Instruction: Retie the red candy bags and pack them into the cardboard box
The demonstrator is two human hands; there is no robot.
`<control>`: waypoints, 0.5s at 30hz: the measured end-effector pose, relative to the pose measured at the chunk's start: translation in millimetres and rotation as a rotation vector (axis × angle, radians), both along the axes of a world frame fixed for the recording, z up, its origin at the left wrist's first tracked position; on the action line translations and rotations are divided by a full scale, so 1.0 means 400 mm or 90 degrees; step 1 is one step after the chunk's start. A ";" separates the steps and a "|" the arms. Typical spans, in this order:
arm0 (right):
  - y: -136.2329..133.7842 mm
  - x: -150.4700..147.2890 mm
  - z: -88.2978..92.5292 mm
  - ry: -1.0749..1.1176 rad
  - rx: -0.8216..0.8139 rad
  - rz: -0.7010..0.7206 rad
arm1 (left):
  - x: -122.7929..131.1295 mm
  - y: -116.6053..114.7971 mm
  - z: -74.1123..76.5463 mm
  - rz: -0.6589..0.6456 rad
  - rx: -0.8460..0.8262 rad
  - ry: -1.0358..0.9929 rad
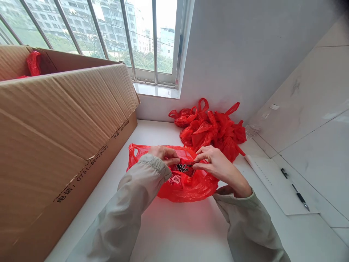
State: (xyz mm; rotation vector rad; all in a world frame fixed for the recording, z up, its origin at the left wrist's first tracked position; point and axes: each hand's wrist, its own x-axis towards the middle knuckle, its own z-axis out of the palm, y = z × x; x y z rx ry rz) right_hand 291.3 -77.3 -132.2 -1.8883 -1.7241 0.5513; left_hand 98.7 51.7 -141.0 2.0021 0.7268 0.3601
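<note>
An open red plastic bag (191, 187) lies on the white counter (177, 233) in front of me. My left hand (163, 153) and my right hand (215, 162) meet over its mouth, both pinching a small red packet (184, 168) with black characters on it. More red packets show inside the bag. Both sleeves are pale grey-green.
A large open cardboard box (54, 145) fills the left side, with red plastic (34, 62) visible inside. A pile of tied red bags (212, 131) sits in the back corner under the window. A sheet of paper (275, 185) and a pen (298, 193) lie at the right.
</note>
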 end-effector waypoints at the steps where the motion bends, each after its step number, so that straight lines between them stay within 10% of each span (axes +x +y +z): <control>1: -0.001 0.000 0.002 0.023 -0.004 -0.003 | -0.003 0.000 0.004 0.004 0.004 0.010; 15: 0.005 0.015 0.001 0.152 -0.002 0.013 | 0.001 -0.010 -0.020 -0.054 -0.151 -0.022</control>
